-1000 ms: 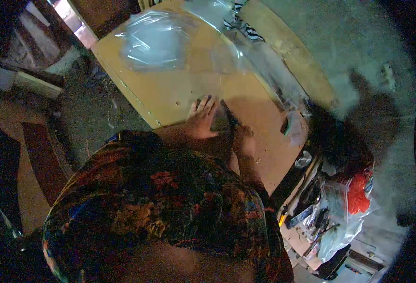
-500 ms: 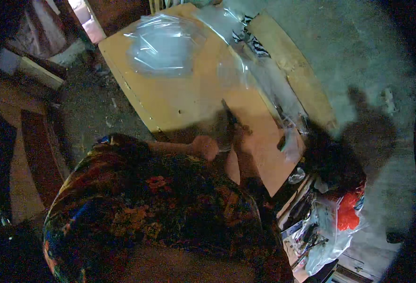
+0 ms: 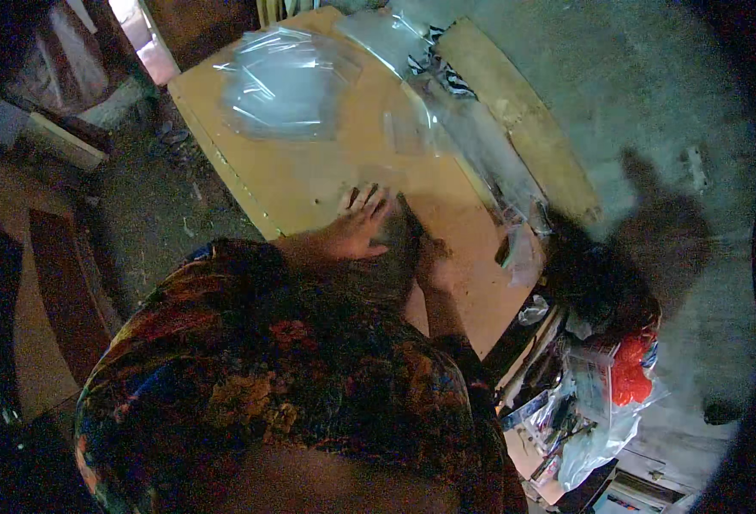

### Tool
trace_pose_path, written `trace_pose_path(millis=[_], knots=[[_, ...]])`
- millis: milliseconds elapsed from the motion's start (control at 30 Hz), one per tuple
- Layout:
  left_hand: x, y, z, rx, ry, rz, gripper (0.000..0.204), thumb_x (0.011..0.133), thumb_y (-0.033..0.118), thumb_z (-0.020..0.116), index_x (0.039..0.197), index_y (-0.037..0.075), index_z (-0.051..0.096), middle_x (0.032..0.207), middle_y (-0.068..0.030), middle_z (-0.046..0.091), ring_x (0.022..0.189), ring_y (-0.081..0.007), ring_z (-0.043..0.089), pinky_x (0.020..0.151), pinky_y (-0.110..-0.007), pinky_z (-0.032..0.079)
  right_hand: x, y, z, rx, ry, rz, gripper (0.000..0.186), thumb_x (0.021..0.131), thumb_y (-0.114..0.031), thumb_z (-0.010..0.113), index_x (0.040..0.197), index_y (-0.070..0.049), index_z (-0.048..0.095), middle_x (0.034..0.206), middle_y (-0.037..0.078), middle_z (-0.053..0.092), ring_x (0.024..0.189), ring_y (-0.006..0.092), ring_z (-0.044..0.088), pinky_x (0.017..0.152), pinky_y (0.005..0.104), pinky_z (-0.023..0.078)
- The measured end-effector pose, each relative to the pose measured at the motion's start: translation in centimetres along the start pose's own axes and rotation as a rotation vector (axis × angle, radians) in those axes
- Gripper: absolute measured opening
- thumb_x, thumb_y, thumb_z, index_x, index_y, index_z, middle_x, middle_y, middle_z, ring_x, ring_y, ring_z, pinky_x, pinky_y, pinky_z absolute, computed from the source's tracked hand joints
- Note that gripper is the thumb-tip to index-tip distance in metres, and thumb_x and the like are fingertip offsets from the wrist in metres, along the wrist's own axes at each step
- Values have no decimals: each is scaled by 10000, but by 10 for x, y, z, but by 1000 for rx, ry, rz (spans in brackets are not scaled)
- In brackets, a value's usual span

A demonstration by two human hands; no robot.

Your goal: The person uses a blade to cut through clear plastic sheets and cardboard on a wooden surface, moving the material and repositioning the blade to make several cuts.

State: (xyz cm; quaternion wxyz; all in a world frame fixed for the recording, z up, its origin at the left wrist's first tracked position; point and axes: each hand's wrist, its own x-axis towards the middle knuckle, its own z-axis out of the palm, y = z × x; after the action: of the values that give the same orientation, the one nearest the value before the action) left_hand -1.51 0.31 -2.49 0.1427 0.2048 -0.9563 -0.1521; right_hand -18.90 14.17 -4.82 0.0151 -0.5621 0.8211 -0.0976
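The right hand (image 3: 434,264), in shadow, has its fingers closed around a dark slim tool (image 3: 409,216) at the middle of the bench (image 3: 472,248), its long axis slanting away from the person and slightly left, tip at the far end. Just left of it, the left hand (image 3: 363,226) lies palm down, fingers apart and pointing away, with clear plastic pieces (image 3: 285,96) piled beyond.

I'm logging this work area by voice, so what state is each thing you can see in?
Left hand: fingers spread, palm down.
Right hand: curled, seemingly around a dark slim tool; too dim to be sure.
Dark slim tool: pointing away from the person.
Tabletop: partly covered, partly shadowed.
Clear plastic sheets: unevenly piled.
Striped black-and-white material: crumpled.
Red bundle: bunched up.
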Motion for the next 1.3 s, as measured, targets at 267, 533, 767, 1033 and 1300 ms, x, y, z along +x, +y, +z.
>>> trace_pose_path(millis=[267, 533, 767, 1033, 1300], knots=[[-17, 2, 16, 546, 76, 84, 712, 705, 444, 557, 1244, 39, 328, 1348, -174, 193, 1242, -382, 143, 963, -562, 171, 67, 18, 18, 278, 50, 62, 314, 822, -270, 460, 1044, -51, 496, 941, 172, 509, 821, 317, 517, 688, 416, 436], [-10, -138, -28, 20, -194, -51, 297, 756, 319, 515, 908, 67, 555, 969, -144, 548, 890, -266, 514, 782, -411, 391, 38, 2, -5, 196, 29, 159, 303, 803, -188, 472, 1081, -70, 497, 965, 149, 505, 897, 329, 458, 736, 391, 424], [85, -260, -181, 532, -48, -374, 132, 716, 154, 513, 797, 64, 563, 937, -123, 563, 882, -272, 541, 746, -401, 441, 2, 21, 23, 110, 358, 82, 336, 729, -125, 499, 1059, -70, 522, 1012, 144, 490, 902, 335, 449, 775, 418, 395], [193, -258, -102, 462, -11, -392, 545, 783, 411, 448, 1228, 104, 374, 1294, -126, 325, 1164, -297, 335, 927, -473, 283, -5, 16, 13, -76, 257, 160, 402, 717, -146, 502, 1116, -96, 506, 1051, 145, 486, 935, 351, 437, 797, 414, 384], [278, -273, 90, 190, -58, -352, 413, 789, 397, 476, 1067, 92, 467, 1078, -113, 472, 973, -285, 455, 799, -412, 371, -1, 9, 18, 487, 262, 600, 294, 782, -131, 499, 1069, -76, 528, 1053, 113, 499, 954, 303, 454, 795, 363, 404]])
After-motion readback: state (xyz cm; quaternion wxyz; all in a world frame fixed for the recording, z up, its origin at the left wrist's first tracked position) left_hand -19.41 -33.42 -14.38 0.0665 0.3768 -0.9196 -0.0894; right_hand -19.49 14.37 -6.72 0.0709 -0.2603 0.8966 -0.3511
